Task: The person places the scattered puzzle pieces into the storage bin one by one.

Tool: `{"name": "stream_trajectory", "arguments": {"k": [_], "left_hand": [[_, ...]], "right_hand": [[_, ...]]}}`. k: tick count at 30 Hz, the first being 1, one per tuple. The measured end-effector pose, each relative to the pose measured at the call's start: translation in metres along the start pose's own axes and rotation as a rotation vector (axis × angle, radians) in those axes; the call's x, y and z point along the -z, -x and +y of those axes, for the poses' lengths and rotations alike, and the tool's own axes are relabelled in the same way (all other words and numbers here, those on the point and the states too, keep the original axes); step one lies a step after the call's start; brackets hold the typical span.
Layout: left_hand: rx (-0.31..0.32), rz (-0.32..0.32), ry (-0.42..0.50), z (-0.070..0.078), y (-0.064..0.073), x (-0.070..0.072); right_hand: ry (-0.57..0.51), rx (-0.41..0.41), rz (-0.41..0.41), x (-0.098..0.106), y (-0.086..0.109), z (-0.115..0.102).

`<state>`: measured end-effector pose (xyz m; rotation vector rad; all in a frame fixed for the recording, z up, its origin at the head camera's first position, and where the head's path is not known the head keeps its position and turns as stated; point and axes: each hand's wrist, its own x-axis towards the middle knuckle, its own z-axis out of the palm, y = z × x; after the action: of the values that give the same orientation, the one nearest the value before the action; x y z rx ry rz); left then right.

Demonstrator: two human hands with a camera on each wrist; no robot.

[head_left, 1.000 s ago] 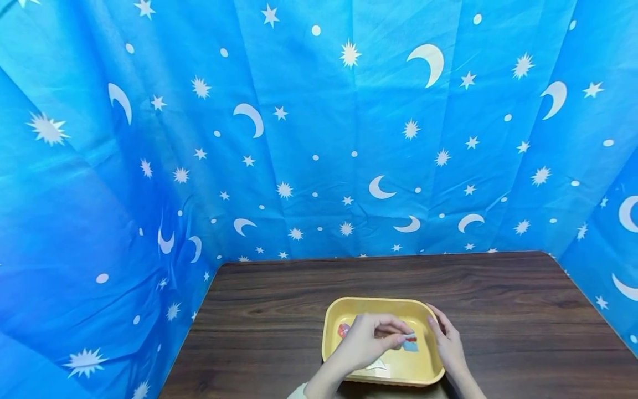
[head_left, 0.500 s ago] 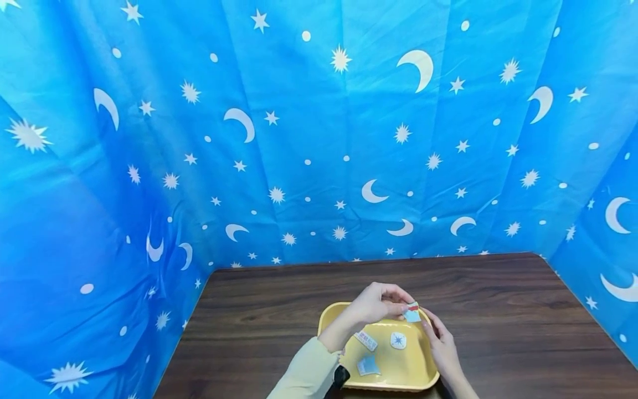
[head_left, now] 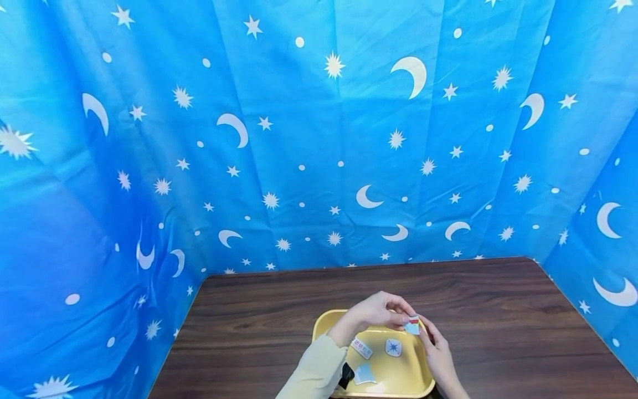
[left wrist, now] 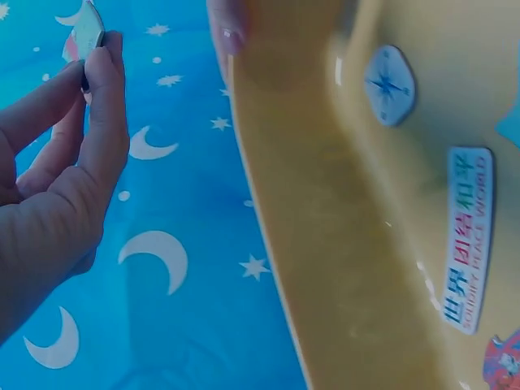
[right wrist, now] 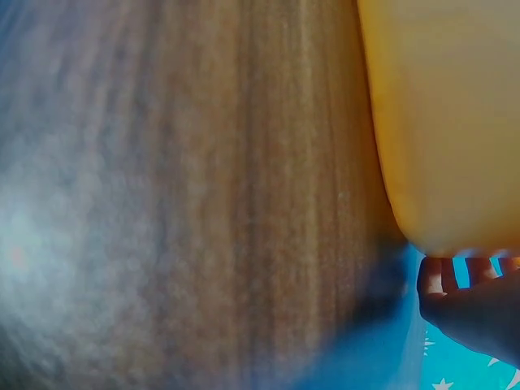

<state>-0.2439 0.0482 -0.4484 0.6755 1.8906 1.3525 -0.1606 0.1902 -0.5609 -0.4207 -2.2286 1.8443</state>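
Note:
My left hand (head_left: 374, 311) pinches a small flat piece (head_left: 412, 326) printed in light blue, white and red, above the far right part of a yellow plastic tray (head_left: 399, 379). In the left wrist view this piece (left wrist: 88, 34) stands edge-on between thumb and fingertips. My right hand (head_left: 438, 357) grips the tray's right rim near the far corner. Inside the tray lie a white piece with a blue compass star (head_left: 394, 347), a white strip with coloured lettering (head_left: 361, 348) and a pale blue piece (head_left: 364, 374). A red printed piece (left wrist: 504, 361) shows partly at the left wrist view's edge.
The tray is on a dark wood-grain table (head_left: 498, 321). Blue cloth (head_left: 299, 133) with white moons and stars hangs behind and at both sides. My left sleeve (head_left: 314, 368) and a black wrist strap (head_left: 346, 376) cover the tray's near left part.
The left hand has lifted the printed piece from inside the tray up toward the far right rim, uncovering the compass piece and lettered strip. The right hand stays on the rim.

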Motion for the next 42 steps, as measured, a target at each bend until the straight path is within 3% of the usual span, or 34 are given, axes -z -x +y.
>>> {"name": "stream_trajectory", "arguments": {"k": [4, 8, 15, 18, 24, 33, 42], "left_hand": [[0.049, -0.025, -0.068, -0.008, 0.001, 0.001], [0.095, -0.063, -0.214, -0.019, 0.001, 0.0], [0.11, -0.046, -0.632, -0.028, 0.0, -0.011], [0.114, -0.037, -0.767, -0.029, 0.0, -0.018], [0.137, -0.018, -0.88, -0.028, -0.002, -0.029], [0.224, 0.009, -0.932, -0.033, -0.008, -0.036], [0.244, -0.073, -0.997, -0.039, -0.01, -0.04]], "right_hand": [[-0.023, 0.001, -0.005, -0.002, 0.0, 0.001], [-0.047, 0.006, -0.01, -0.002, 0.001, 0.001], [-0.068, 0.038, -0.014, -0.001, 0.003, 0.001], [-0.071, 0.048, -0.009, -0.001, 0.003, 0.002], [-0.062, 0.051, -0.011, -0.001, 0.002, 0.003], [-0.074, 0.061, -0.012, 0.0, 0.002, 0.002], [-0.071, 0.057, -0.016, 0.0, 0.001, 0.001]]}}
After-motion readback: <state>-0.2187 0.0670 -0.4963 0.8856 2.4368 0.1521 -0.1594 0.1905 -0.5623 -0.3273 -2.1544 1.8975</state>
